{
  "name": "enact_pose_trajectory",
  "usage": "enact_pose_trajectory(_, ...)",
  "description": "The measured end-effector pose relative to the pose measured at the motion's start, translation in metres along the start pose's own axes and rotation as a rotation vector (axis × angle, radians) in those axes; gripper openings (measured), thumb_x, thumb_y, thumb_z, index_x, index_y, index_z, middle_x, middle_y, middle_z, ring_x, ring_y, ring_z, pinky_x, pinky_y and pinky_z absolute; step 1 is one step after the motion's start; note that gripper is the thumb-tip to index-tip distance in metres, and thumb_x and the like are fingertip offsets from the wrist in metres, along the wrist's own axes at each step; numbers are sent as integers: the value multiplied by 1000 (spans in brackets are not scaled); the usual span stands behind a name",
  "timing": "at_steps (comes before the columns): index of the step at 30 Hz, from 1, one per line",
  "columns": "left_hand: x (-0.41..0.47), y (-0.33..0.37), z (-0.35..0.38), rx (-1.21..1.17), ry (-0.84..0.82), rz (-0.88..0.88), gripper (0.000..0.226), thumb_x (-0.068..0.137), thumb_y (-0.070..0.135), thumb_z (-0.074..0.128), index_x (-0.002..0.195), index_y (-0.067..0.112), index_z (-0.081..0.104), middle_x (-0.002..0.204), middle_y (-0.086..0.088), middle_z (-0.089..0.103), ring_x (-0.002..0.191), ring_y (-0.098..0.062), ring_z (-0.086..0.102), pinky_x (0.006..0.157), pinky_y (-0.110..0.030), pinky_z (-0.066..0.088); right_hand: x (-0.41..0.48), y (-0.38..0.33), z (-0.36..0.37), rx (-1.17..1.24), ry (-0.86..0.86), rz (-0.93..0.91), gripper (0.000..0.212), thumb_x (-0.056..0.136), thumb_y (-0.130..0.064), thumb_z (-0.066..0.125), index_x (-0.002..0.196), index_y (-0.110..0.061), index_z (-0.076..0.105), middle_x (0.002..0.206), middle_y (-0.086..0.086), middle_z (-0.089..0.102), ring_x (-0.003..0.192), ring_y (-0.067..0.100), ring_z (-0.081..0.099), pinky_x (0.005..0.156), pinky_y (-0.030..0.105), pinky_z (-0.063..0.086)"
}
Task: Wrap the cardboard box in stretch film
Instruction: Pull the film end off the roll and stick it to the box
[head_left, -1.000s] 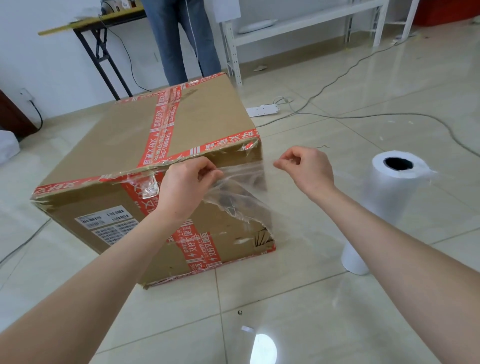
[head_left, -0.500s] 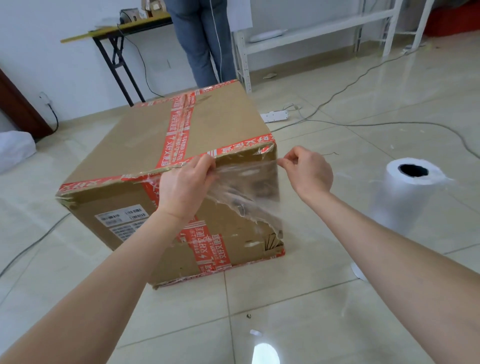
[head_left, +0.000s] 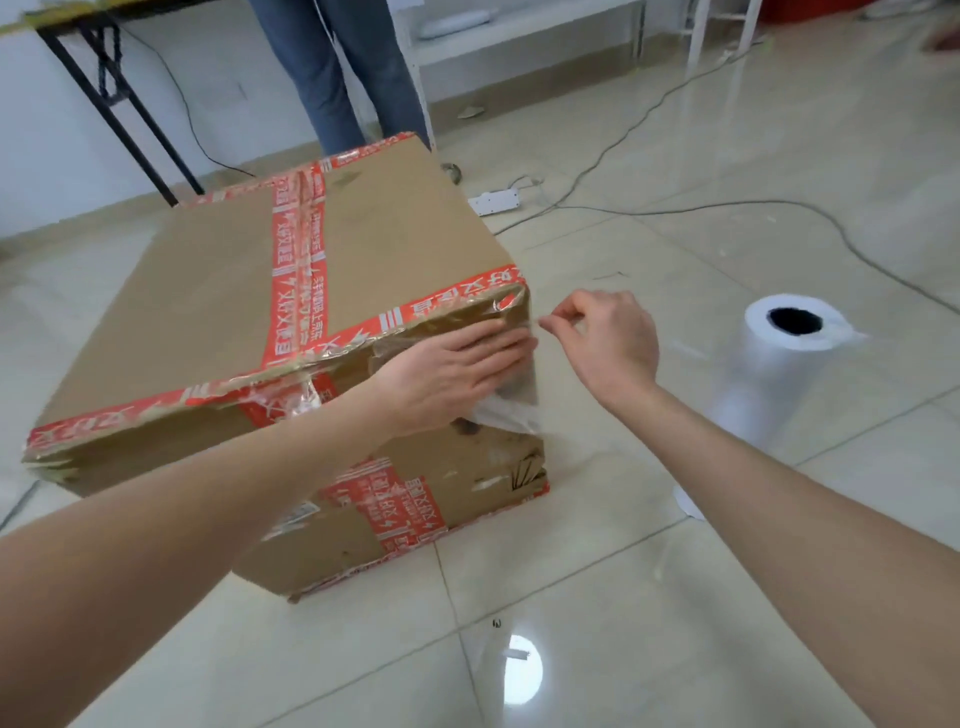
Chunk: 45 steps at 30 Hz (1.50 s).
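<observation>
A large cardboard box with red printed tape stands on the tiled floor. My left hand lies flat, fingers straight, against the box's near face close to its right corner, pressing the clear stretch film onto the cardboard. Crumpled film hangs out below that palm. My right hand hovers just right of the corner and pinches the film's edge between thumb and forefinger. The film runs almost unseen to the white roll of stretch film, which stands upright on the floor to the right.
A person in jeans stands right behind the box. A black-legged table is at the back left, a white shelf frame at the back. A power strip and cables lie on the floor behind and right.
My left hand let go of its pinch on the film and flattened against the box face. My right hand moved left to the box corner, drawing the film against the cardboard.
</observation>
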<state>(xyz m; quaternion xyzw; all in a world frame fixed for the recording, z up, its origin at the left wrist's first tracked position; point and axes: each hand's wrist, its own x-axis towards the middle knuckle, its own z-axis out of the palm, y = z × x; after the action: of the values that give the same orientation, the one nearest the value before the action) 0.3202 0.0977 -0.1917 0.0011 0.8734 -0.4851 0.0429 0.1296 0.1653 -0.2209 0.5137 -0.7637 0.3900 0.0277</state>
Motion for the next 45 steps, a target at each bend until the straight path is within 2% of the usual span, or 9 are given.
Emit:
enact_pose_trajectory(3, -6, -6, 4, 190, -160, 61, 70, 97, 33, 34, 146, 2, -5, 154, -15, -10, 139, -30, -18, 114, -49, -18, -4, 2, -1, -53, -6, 11, 20, 86, -38, 64, 94, -20, 70, 98, 5, 68, 100, 29, 53, 87, 37, 38)
enact_pose_trajectory(9, -2, -9, 4, 195, -173, 151, 69, 98, 27, 22, 145, -3, -18, 153, -23, -21, 138, -37, -24, 107, -51, -20, -52, 9, -10, -127, 232, 144, 37, 76, -48, 58, 94, -16, 57, 97, 6, 56, 90, 29, 52, 76, 34, 38)
enact_pose_trajectory(15, 0, -10, 10, 166, -174, 191, 70, 99, 30, 19, 145, -5, -20, 151, -28, -23, 141, -41, -18, 106, -52, -21, -112, 22, 26, -319, -209, 227, 85, 60, -60, 76, 129, -16, 52, 130, 4, 52, 123, 29, 47, 105, 41, 35)
enact_pose_trajectory(18, 1, -10, 13, 166, -152, 191, 69, 98, 30, 16, 144, -6, -21, 150, -29, -24, 140, -43, -20, 107, -53, -22, -120, 27, 48, -312, -311, 290, 84, 70, -55, 73, 139, -18, 43, 141, 3, 44, 135, 30, 34, 113, 49, 25)
enact_pose_trajectory(24, 1, -6, 18, 164, -191, 160, 69, 96, 28, 14, 143, -4, -26, 148, -28, -30, 130, -44, -34, 99, -55, -35, -120, 49, 74, -365, -155, 103, 50, 64, -38, 82, 108, -22, 66, 104, -1, 66, 96, 30, 59, 86, 41, 48)
enact_pose_trajectory(27, -2, -5, 22, 165, -162, 133, 67, 96, 27, 11, 142, -3, -28, 147, -26, -30, 131, -41, -33, 102, -54, -33, -124, 63, 90, -361, -27, -5, 16, 64, -30, 83, 72, -27, 70, 70, -7, 66, 73, 26, 58, 72, 35, 47)
enact_pose_trajectory(30, -3, -2, 26, 134, -90, 102, 64, 98, 35, 7, 148, 3, -17, 154, -19, -20, 140, -36, -23, 111, -51, -24, -144, 72, 109, -310, 9, -68, 10, 70, -31, 71, 64, -26, 65, 63, -9, 63, 68, 23, 57, 69, 32, 39)
enact_pose_trajectory(34, -1, -1, 22, 81, -57, 103, 62, 98, 42, 1, 152, 12, 2, 160, -12, 2, 147, -30, -4, 118, -49, -8, -171, 66, 129, -140, 11, -80, 7, 67, -24, 63, 61, -24, 59, 57, -7, 59, 64, 24, 56, 62, 30, 42)
enact_pose_trajectory(45, -5, -3, 6, 155, -128, 148, 66, 94, 49, 15, 150, 20, -4, 155, -10, -12, 143, -26, -16, 115, -51, -14, -220, 13, 148, 26, -167, 5, 34, 48, -17, 85, 58, -24, 53, 52, -10, 56, 55, 18, 53, 53, 23, 40)
